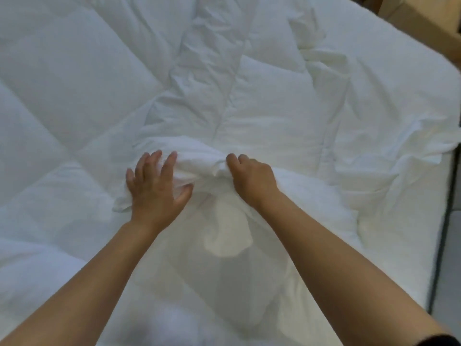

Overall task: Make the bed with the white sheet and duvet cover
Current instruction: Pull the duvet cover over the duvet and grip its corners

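A white quilted duvet (74,78) covers the bed and fills most of the view. A bunched ridge of thin white cover fabric (199,158) lies across its middle, trailing toward me in loose folds. My left hand (154,186) lies on the left end of that ridge with fingers spread and straight, the thumb tucked against the cloth. My right hand (252,178) grips the right end of the ridge, its fingers curled into the fabric. More rumpled white cloth (404,151) hangs over the bed's right side.
The bed's right edge (446,221) has a dark frame, with grey floor (451,265) beyond it. A light wooden piece of furniture (429,18) stands at the far right corner. A dark sleeve edge (439,340) shows at the bottom right.
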Demonstrator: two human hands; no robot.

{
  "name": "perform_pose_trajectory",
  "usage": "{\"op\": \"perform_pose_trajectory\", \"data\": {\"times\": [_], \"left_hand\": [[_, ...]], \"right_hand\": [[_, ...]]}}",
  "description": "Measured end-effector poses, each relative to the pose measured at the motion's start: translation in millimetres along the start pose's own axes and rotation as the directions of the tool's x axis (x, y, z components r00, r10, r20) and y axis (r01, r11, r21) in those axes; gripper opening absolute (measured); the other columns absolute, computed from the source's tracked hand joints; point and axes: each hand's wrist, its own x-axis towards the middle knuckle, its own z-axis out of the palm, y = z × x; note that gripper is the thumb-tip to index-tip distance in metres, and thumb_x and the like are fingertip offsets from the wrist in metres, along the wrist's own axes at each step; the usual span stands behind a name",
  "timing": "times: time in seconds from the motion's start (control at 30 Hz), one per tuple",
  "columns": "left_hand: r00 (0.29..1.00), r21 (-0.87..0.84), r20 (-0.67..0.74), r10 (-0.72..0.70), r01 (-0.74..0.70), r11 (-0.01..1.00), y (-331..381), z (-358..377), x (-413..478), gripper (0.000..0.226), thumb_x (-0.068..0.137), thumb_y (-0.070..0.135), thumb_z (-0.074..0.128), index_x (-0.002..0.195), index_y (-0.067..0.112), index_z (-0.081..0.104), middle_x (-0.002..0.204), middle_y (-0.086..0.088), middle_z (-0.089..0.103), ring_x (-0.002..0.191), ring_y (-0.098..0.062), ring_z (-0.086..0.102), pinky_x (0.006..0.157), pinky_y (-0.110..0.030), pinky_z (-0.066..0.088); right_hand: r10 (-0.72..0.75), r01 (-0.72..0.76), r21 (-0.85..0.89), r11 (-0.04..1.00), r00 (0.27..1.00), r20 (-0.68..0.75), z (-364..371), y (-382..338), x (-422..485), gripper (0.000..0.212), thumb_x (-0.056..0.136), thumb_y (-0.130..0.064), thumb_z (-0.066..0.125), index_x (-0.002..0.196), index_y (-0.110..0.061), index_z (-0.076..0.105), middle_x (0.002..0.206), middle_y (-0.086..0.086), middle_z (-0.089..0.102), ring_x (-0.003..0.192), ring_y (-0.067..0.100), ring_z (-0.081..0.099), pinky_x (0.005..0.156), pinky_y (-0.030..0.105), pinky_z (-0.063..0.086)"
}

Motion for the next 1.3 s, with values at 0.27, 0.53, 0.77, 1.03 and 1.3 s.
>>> {"op": "perform_pose_trajectory", "data": {"times": [0.27,0.53,0.77,1.03,1.3], "left_hand": [[0.829,-0.077,-0.136,0.542,-0.555,0.829,255,18,62,0.069,0.071,0.030,0.044,0.137,0.010,0.035,0.145,-0.015,0.038,0.135,-0.031,0.024,0.112,-0.049,0.015],[0.669,0.025,0.256,0.698,-0.726,0.687,357,78,100,0.076,0.083,0.020,0.060,0.149,0.013,0.024,0.156,-0.012,0.021,0.145,-0.029,0.016,0.114,-0.047,0.014],[0.678,0.059,0.548,0.490,-0.615,0.786,358,148,105,0.070,0.097,0.040,0.037,0.151,0.025,-0.006,0.160,0.000,-0.010,0.146,-0.019,-0.011,0.116,-0.048,-0.001],[0.696,0.183,0.651,0.303,-0.532,0.827,280,242,102,0.092,0.076,0.083,0.016,0.147,0.036,-0.019,0.156,-0.001,-0.026,0.143,-0.021,-0.024,0.108,-0.057,-0.019],[0.719,0.115,0.309,0.622,-0.678,0.726,252,316,126,0.088,0.078,0.073,0.024,0.150,0.022,0.018,0.156,-0.015,0.020,0.142,-0.030,0.012,0.109,-0.051,-0.010]], "right_hand": [[0.260,-0.291,-0.048,0.956,0.908,-0.328,-103,251,-13,0.042,0.090,-0.007,0.045,0.131,-0.004,0.037,0.109,0.022,0.051,0.088,0.041,0.057,0.063,0.041,0.037],[0.992,-0.844,0.522,0.124,0.095,-0.082,-83,460,-110,0.050,0.096,-0.020,0.042,0.142,-0.008,0.028,0.145,0.019,0.029,0.133,0.038,0.031,0.105,0.047,0.031],[0.931,-0.767,0.542,0.343,0.352,-0.091,-14,449,-88,0.054,0.095,-0.020,0.045,0.144,-0.010,0.027,0.142,0.016,0.033,0.125,0.034,0.038,0.095,0.040,0.038],[0.755,-0.670,0.418,0.614,0.652,-0.063,164,266,-73,0.066,0.083,-0.049,0.045,0.143,-0.022,0.039,0.152,0.019,0.027,0.139,0.035,0.022,0.111,0.047,0.015],[0.740,-0.540,0.509,0.670,0.543,-0.397,251,257,-45,0.059,0.071,-0.029,0.046,0.129,-0.017,0.042,0.138,0.029,0.043,0.131,0.036,0.026,0.112,0.042,0.011]]}}
